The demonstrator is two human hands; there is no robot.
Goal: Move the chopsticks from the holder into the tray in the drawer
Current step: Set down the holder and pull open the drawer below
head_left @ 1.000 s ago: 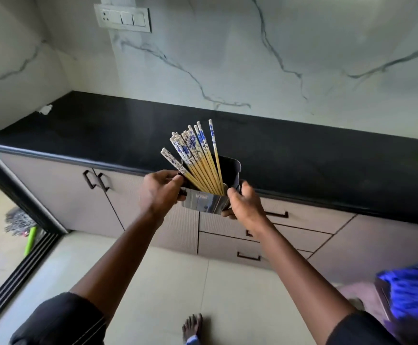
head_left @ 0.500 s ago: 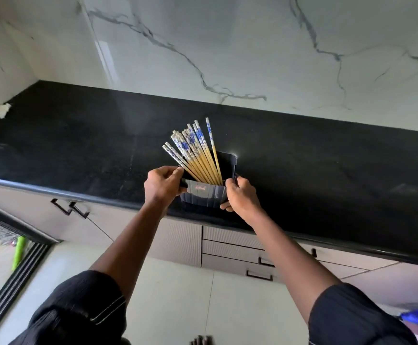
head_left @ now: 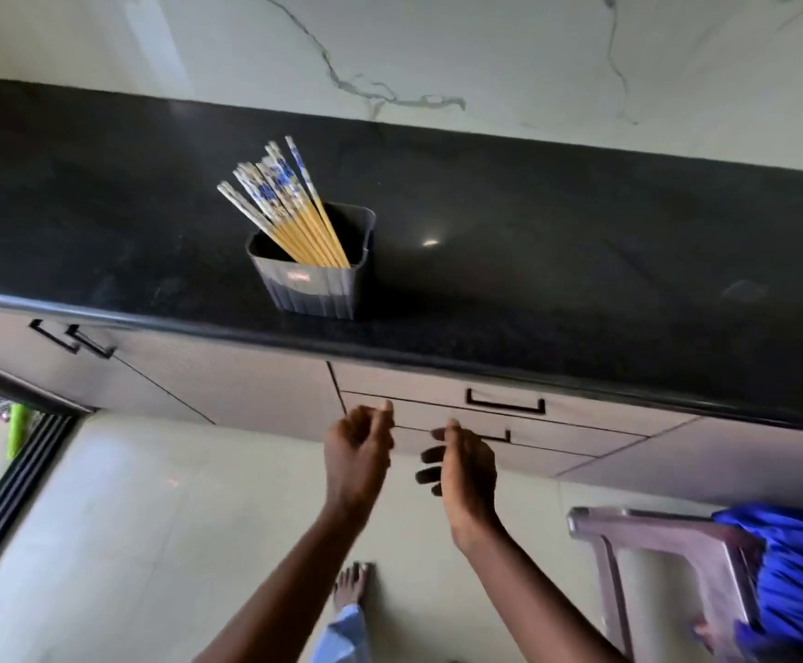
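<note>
A dark ribbed holder [head_left: 316, 284] stands upright on the black countertop [head_left: 557, 260], close to its front edge. Several yellow chopsticks [head_left: 285, 203] with blue-and-white tops lean to the left inside it. Below the counter, my left hand [head_left: 359, 452] and my right hand [head_left: 462, 466] hover in front of the closed drawers, empty, with fingers loosely curled and apart. The top drawer's black handle [head_left: 505, 404] is just up and right of my right hand. No tray is visible; the drawers are shut.
Cabinet doors with black handles [head_left: 74, 339] sit to the left. A chair [head_left: 667, 557] draped with blue cloth [head_left: 801, 576] stands at the lower right. A bare foot [head_left: 351, 586] rests on the tiled floor. A sliding-door track [head_left: 12, 490] runs along the left.
Both hands let go of the holder, which now stands on the countertop, and dropped down in front of the drawers. The camera tilted downward.
</note>
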